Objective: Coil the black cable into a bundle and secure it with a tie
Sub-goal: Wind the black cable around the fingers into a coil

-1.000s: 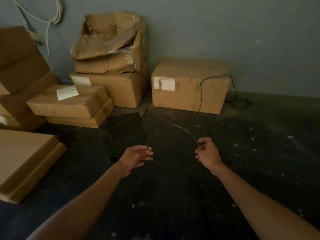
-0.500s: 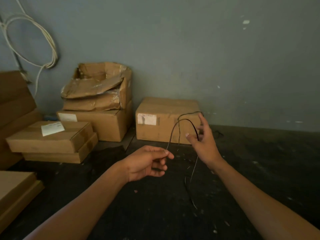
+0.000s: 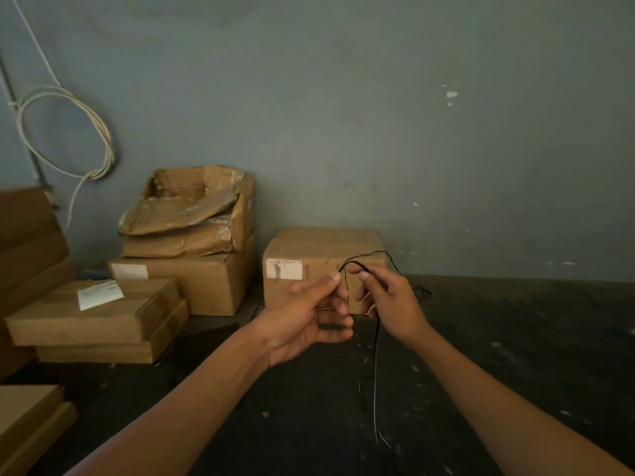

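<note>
A dark, scuffed floor (image 3: 515, 355) meets a grey-green wall (image 3: 378, 132); cardboard boxes (image 3: 206, 283) line the wall's foot; the black cable (image 3: 377, 338) arches between both hands, its long strand hanging roughly vertical toward the floor; the left hand (image 3: 302, 324) pinches one side, the right hand (image 3: 391, 304) pinches the other.

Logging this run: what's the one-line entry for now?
left hand: pinches black cable | right hand: holds cable loop | tie: not seen
</note>
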